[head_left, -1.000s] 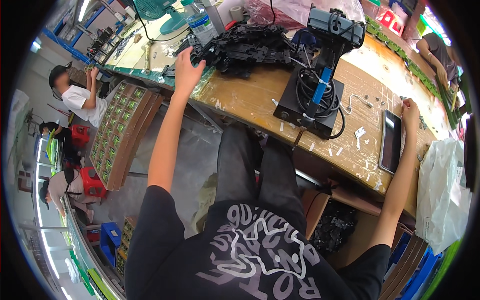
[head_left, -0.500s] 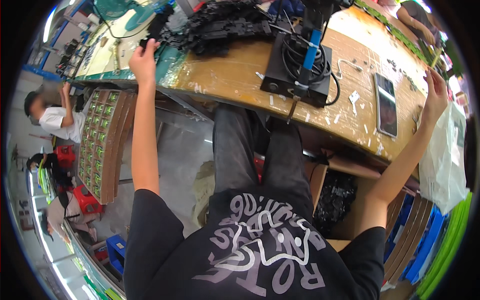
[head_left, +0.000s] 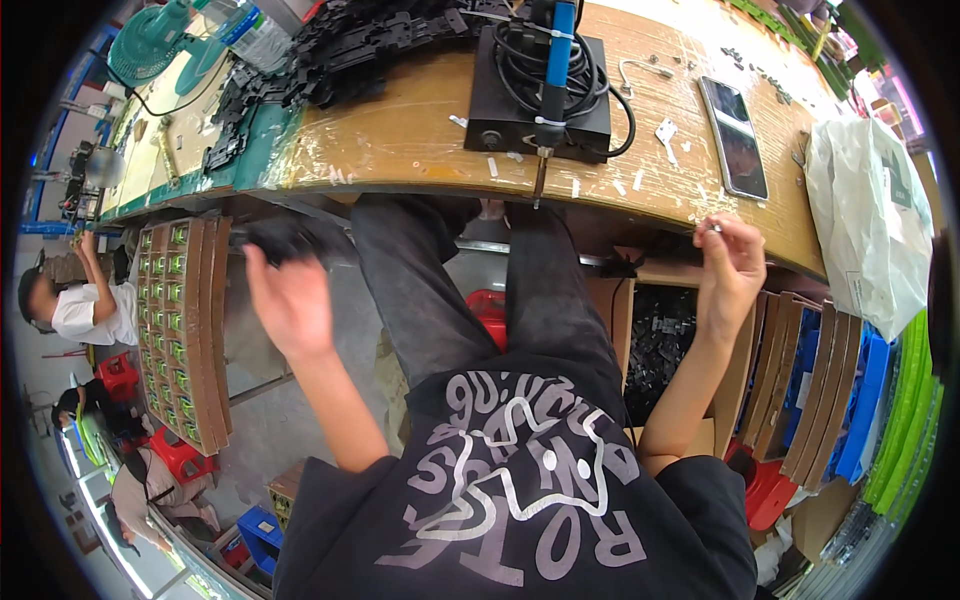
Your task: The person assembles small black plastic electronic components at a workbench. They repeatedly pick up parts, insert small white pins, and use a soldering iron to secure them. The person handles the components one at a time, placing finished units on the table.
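My left hand (head_left: 297, 305) is raised in front of the table's left part, with its fingers closed on a black plastic part (head_left: 290, 238) smeared by motion. On the right, off the table's front edge, my right hand (head_left: 736, 268) pinches a small shiny piece (head_left: 713, 229) between thumb and fingertips. Between the hands, a blue-handled tool (head_left: 560, 48) points its metal tip downward at the table edge. Behind it stands a black box (head_left: 490, 110) with coiled black cable (head_left: 590, 85). A heap of black plastic parts (head_left: 355, 55) covers the table's back left.
A phone (head_left: 735, 140) lies on the wooden table (head_left: 400, 140), near white scraps and small dark pieces (head_left: 770, 85). A white plastic bag (head_left: 865, 220) hangs at the right corner. Below, a carton (head_left: 665, 335) holds black parts. Stacked cardboard trays (head_left: 185, 335) and people stand left.
My left hand has come back from the heap toward me with a black plastic part. My right hand has moved inward and nearer from the table's far right. The view has shifted.
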Tool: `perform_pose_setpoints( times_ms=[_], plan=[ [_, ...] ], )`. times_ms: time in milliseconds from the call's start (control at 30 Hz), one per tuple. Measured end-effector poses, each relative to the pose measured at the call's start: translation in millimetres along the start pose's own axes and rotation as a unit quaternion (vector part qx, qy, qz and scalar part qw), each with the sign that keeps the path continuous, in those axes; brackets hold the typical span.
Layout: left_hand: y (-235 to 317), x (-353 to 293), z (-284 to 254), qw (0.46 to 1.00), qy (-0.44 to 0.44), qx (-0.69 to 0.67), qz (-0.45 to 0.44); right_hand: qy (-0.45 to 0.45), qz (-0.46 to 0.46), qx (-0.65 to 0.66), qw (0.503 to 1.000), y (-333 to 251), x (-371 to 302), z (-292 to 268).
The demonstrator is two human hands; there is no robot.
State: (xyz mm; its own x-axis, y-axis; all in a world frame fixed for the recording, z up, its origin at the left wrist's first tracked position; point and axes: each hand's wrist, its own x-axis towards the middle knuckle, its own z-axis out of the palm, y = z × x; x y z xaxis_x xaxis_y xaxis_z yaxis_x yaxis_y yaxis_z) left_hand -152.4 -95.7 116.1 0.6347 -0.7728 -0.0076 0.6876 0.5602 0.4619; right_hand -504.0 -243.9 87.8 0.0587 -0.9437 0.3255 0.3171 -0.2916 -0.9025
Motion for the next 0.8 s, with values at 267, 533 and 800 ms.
perform_pose_setpoints(
  times_ms=[267, 533, 800],
  plan=[
    [-89.8, -80.9, 13.4, 0.940, -0.023, -0.084, -0.330, -0.031, 0.077, 0.052, 0.995, 5.9, -21.5, 30.1],
    [-130.9, -93.4, 35.1, 0.862, -0.040, -0.109, -0.494, -0.104, 0.106, 0.042, 0.988, -2.3, -43.7, 41.9],
    [-166.6, -91.1, 37.4, 0.810, -0.183, -0.121, -0.544, -0.153, 0.170, 0.084, 0.970, -6.8, -27.9, 33.8]
  ],
)
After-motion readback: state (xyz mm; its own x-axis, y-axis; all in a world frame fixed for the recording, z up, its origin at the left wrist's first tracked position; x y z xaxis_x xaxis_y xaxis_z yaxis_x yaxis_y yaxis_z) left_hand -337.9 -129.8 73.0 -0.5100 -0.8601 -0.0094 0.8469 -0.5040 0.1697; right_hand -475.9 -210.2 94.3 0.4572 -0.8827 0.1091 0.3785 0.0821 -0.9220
